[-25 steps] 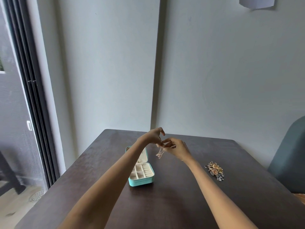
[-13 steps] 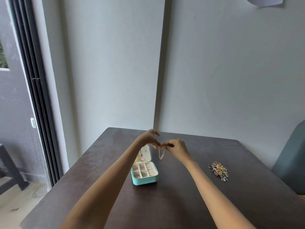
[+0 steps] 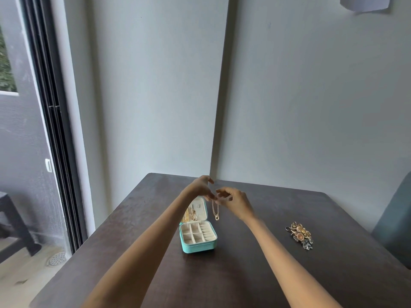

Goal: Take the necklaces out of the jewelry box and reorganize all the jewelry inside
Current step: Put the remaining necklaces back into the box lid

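A small teal jewelry box [image 3: 198, 246] stands open on the dark table [image 3: 244, 274], its cream compartments bare. Gold necklaces [image 3: 189, 215] hang inside its upright lid. A thin gold necklace [image 3: 215, 210] with a small ring pendant dangles just right of the lid. My left hand [image 3: 201, 186] and my right hand [image 3: 235, 201] meet above the box, fingertips pinching the top of that chain. A heap of gold and dark jewelry [image 3: 300, 235] lies on the table to the right.
The table stands against a grey wall corner. A dark-framed sliding door [image 3: 51, 130] is at the left. A blue-grey chair back [image 3: 395, 221] stands at the table's right edge.
The chain now hangs longer and straighter, with the pendant lower beside the lid. My hands have stayed together above the box; the camera has shifted slightly.
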Available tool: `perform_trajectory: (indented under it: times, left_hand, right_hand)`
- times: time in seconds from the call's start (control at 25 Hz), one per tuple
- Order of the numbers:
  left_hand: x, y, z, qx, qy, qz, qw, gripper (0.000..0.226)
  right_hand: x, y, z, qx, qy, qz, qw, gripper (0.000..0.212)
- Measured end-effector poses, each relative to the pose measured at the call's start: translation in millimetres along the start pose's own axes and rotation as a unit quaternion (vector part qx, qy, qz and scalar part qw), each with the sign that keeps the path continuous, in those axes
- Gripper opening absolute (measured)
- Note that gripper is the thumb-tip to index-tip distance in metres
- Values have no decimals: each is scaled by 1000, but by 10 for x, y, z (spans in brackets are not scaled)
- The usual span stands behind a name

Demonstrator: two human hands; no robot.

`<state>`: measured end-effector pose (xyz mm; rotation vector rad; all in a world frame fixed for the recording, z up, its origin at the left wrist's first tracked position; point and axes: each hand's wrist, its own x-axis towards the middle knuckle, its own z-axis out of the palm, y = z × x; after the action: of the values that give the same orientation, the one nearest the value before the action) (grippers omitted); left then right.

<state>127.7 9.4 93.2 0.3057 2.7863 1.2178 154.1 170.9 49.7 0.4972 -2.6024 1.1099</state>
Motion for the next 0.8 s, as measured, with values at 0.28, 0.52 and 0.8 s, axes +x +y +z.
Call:
perform_trajectory:
  times: [0.28,0.52,0.8]
  left_hand:
    - [15,2,-58,4,3,2,1000,63]
    - [23,-151,-118,-54,6,5,999,63]
    - [-72,-452,-94,-130,9,16,991,40]
  right_hand:
    - [73,-79,-26,-10,-19,-4,1000,20]
    - [132,-150,34,-6,-21,0,1000,15]
    - [182,-220,165,-21,-1,20,1000,9]
